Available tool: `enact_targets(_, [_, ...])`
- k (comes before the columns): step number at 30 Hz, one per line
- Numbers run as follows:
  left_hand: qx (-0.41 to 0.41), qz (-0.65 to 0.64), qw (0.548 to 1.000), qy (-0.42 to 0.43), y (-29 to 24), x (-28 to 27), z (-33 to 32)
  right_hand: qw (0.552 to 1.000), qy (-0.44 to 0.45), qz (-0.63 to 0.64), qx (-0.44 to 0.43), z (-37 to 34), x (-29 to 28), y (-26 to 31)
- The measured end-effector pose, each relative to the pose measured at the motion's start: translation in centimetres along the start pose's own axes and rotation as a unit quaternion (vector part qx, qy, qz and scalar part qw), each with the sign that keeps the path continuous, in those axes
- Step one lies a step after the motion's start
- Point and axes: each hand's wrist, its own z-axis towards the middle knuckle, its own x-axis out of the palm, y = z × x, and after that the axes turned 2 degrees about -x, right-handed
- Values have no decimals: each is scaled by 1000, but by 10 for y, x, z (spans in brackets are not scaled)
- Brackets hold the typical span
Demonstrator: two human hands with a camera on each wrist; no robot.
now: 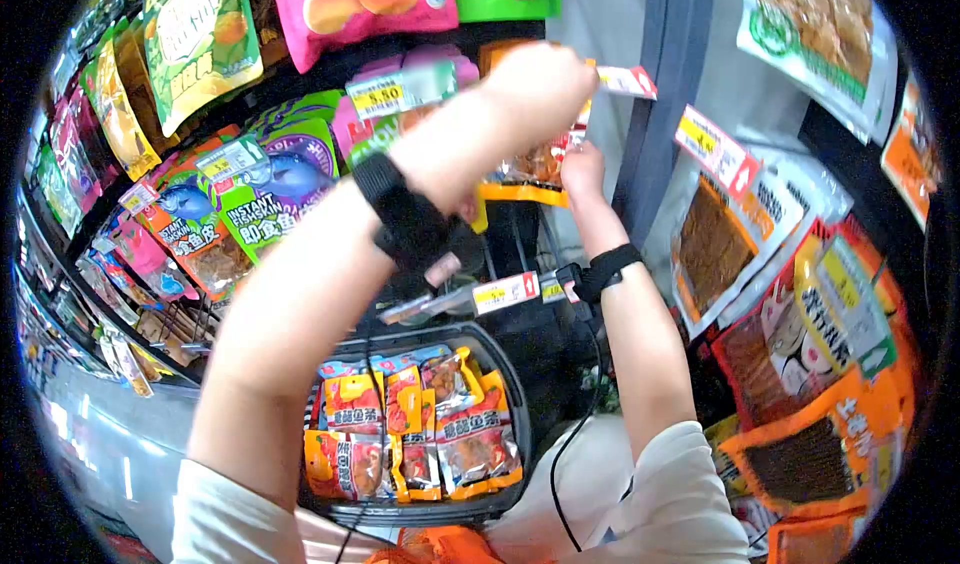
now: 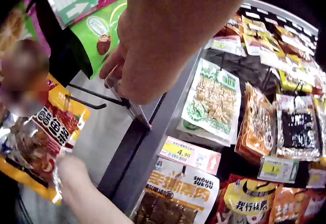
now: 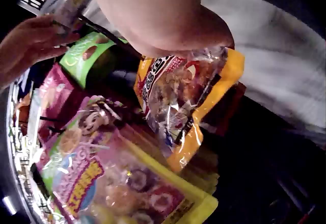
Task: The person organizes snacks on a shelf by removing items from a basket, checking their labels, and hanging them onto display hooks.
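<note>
The left hand (image 1: pixel 540 76) pinches the tag (image 1: pixel 628 82), presumably to clear the hook (image 2: pixel 99 106), while the right hand (image 1: pixel 584 172) below it grips the pack (image 1: pixel 538 168) by its edge.

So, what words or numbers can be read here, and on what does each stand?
"INSTANT FISHSKIN 即食鱼皮": fish-skin bag
"5.50": green-edged price tag
"4.90": red-edged price tag
"SHOUSI SUROU": white bag
"我行我素": red-and-yellow bag
"鱼条": orange-edged bags; the characters before it are unclear
Remaining lettering, including the tags' small print: too small or blurred to read surely.
</note>
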Motion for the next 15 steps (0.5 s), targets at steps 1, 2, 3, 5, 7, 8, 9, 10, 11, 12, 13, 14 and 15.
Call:
enact_targets(1, [-8,-27,999,-17,0,5,-1,999,2,-33,14,14,9,-9])
enact_targets(2, [-21,-44,998,-39,0,9,-5,998,49,-5,50,45,29,-51])
enact_targets(3, [-32,-59,996,-61,-2,12,-8,995,63,34,70,63,40,-72])
enact_targets(5, [-51,-69,993,-77,-5,11,-12,996,82,-44,-5,81,48,-84])
enact_targets(7, [-42,-51,987,-144,-8,17,-13,989,76,-115,-53,75,42,-51])
enact_targets(8, [-44,-10,987,-155,-11,21,-13,983,72,-151,-73,66,38,-32])
enact_targets(9, [-46,31,985,-164,-14,23,-14,976,64,-183,-96,58,31,-11])
enact_targets(10, [-51,69,983,-160,-18,24,-14,968,54,-215,-122,48,23,8])
enact_targets(11, [-61,68,981,-173,-20,27,-13,956,42,-247,-151,39,15,26])
enact_targets(12, [-58,79,979,-181,-21,31,-13,943,30,-277,-184,31,8,41])
enact_targets(13, [-54,89,977,-188,-20,33,-13,928,17,-302,-217,24,2,53])
enact_targets(14, [-55,88,977,-188,-21,34,-13,912,6,-328,-248,17,-2,64])
enact_targets(15, [-59,83,978,-183,-21,32,-13,896,-5,-348,-276,12,-5,73])
